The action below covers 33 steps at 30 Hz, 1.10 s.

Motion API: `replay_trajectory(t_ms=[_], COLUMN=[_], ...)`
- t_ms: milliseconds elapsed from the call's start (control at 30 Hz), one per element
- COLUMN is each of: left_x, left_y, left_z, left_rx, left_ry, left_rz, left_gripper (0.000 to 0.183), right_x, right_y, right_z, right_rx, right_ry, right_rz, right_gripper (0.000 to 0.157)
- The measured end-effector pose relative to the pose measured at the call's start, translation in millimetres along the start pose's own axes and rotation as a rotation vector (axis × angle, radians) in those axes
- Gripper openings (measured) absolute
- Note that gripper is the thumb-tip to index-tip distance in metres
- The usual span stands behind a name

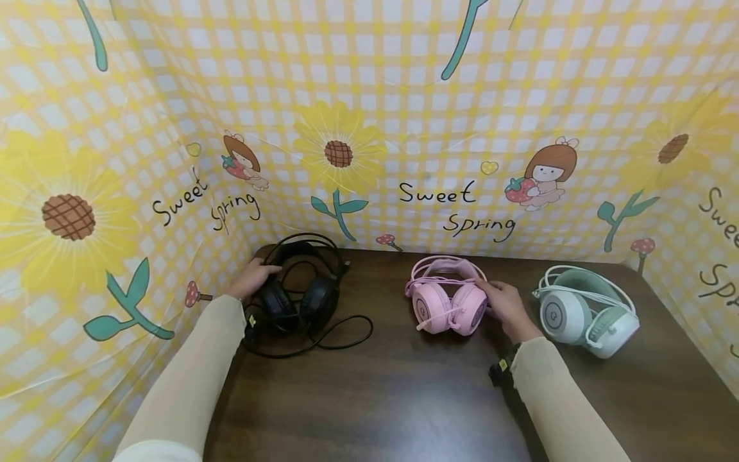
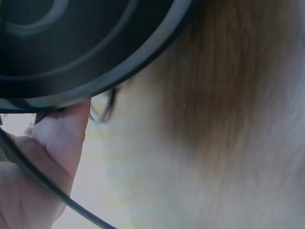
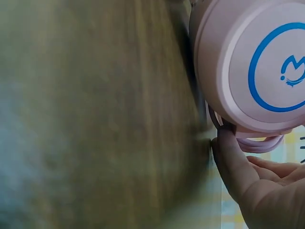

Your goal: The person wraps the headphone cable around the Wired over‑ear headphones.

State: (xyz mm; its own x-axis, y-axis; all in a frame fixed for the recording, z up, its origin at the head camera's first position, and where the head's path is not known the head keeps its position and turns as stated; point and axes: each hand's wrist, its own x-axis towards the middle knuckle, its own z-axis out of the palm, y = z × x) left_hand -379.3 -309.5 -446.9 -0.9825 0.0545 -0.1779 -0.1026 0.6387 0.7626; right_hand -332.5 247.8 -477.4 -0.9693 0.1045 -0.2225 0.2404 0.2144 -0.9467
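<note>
Black headphones (image 1: 319,303) lie at the left of the table, their cord looped in front. My left hand (image 1: 254,278) grips them by the left side of the headband, above the ear cup. In the left wrist view a black ear cup (image 2: 76,52) fills the upper corner, over the thumb. Pink headphones (image 1: 432,307) sit near the middle, cord wound about the band. Their right side is held by my right hand (image 1: 505,305). The right wrist view shows the thumb just under the pink ear cup (image 3: 217,62); the other fingers are partly hidden behind.
Pale green headphones (image 1: 562,314) stand to the right of my right hand. A checked cloth (image 1: 369,83) with sunflowers and lettering hangs behind the dark wooden table (image 1: 369,398) and along both sides. The black cord (image 1: 369,330) reaches toward the middle.
</note>
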Motion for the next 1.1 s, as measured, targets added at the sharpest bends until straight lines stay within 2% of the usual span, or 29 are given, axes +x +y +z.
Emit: replay_trajectory(t_ms=[367, 500, 667, 800, 967, 1100], left_x=[-11.5, -15.5, -19.9, -24.0, -29.6, -48.9], left_y=[22.7, 33.4, 48.2, 57.6, 66.6, 89.0], left_z=[15.5, 22.6, 28.9, 32.2, 39.4, 43.0], left_rx=[-0.126, -0.223, -0.343, -0.341, -0.332, -0.343], left_ry=[0.123, 0.176, 0.22, 0.235, 0.25, 0.259], left_rz=[0.102, 0.143, 0.161, 0.15, 0.19, 0.232], left_gripper=[0.038, 0.029, 0.035, 0.042, 0.052, 0.047], right_x=[-7.2, -10.1, -14.1, -17.6, -23.2, -26.6], right_y=[0.5, -1.0, -2.0, -2.5, -5.0, -6.6], right_z=[-4.8, -5.2, -4.5, -5.0, -6.1, -8.0], right_rx=[0.072, 0.104, 0.119, 0.098, 0.088, 0.076], right_ry=[-0.046, -0.049, -0.054, -0.061, -0.064, -0.065], right_rz=[-0.004, -0.023, -0.041, -0.072, -0.095, -0.101], right_gripper=[0.065, 0.064, 0.063, 0.065, 0.069, 0.069])
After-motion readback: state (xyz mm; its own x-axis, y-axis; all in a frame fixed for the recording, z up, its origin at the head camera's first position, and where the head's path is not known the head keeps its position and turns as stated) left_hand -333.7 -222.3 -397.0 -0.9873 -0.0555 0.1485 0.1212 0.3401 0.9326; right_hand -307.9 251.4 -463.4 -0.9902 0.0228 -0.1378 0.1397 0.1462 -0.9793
